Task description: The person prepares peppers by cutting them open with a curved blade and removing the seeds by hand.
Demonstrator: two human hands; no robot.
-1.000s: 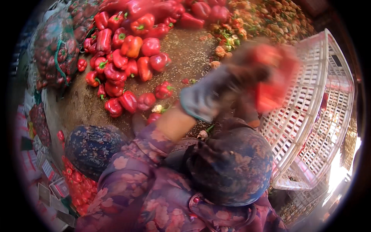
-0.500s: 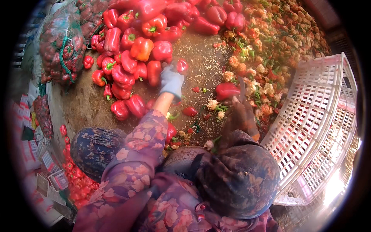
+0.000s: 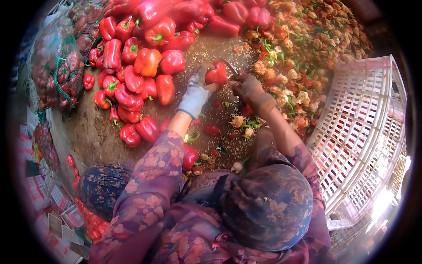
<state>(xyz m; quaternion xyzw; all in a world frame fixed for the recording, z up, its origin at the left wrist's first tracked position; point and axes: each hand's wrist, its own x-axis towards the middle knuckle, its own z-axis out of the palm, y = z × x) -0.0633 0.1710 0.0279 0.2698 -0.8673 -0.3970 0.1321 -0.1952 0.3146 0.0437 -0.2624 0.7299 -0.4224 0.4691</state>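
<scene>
In my left hand (image 3: 196, 90), gloved in pale grey-white, is a red bell pepper (image 3: 217, 74), gripped by its left side. My right hand (image 3: 251, 90) wears a brown, stained glove and is closed around a knife, whose thin curved blade (image 3: 229, 66) reaches up behind the pepper's right side. The knife's handle is hidden by the fingers. Left of my gloved left hand lies a heap of red bell peppers (image 3: 129, 94), with one orange-red pepper (image 3: 147, 61) among them. Cut-out pepper cores (image 3: 303, 99) with seeds and green stems are piled beyond my right hand.
White plastic crates (image 3: 351, 132) stand tilted at the right. Net sacks full of red peppers (image 3: 57, 66) are at the upper left. Loose seeds and red scraps (image 3: 212, 130) litter the brown work surface (image 3: 92, 132). My knees, in dark floral cloth (image 3: 266, 200), border the near side.
My left hand has drawn a red pepper away from the heap, slightly right. My right hand has risen and moved left with the knife, bringing the blade to the pepper.
</scene>
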